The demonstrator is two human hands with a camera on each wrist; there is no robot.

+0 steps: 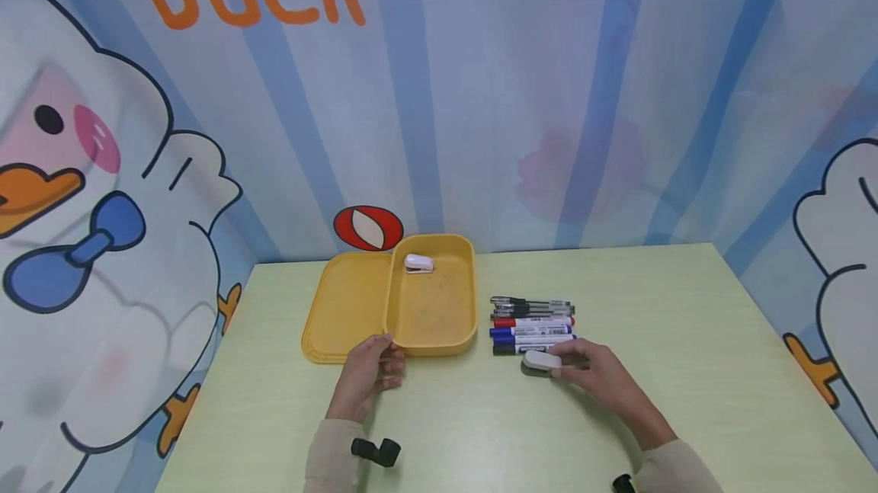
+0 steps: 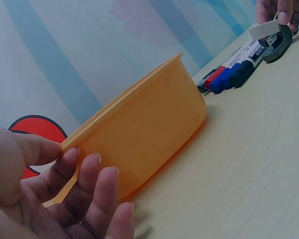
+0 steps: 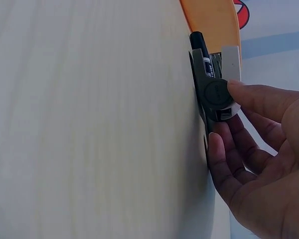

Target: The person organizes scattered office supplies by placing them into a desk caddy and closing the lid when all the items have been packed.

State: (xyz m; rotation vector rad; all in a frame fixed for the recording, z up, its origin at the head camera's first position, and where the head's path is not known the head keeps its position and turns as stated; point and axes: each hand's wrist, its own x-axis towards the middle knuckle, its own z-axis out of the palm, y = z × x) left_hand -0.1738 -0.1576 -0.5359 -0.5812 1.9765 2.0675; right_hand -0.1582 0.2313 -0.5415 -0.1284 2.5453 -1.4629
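Note:
My left hand [image 1: 369, 376] pinches the near left rim of a yellow plastic box [image 1: 434, 347], thumb over the edge and the other fingers along its outer wall. Inside the box, toward the far left, lies a small white stapler [image 1: 419, 263]. My right hand [image 1: 604, 377] holds a second stapler [image 1: 540, 361], white on top with a dark grey base, by its hinge end. In the right wrist view the thumb presses beside the round hinge of this stapler [image 3: 217, 94], close over the table.
The box's flat yellow lid [image 1: 346, 302] lies at its left. Right of the box is a row of black pens [image 1: 531, 305], then a red marker [image 1: 535, 322], blue markers [image 1: 531, 332] and a black marker [image 1: 507, 350]. A printed cloth backdrop stands behind the table [image 1: 686, 371].

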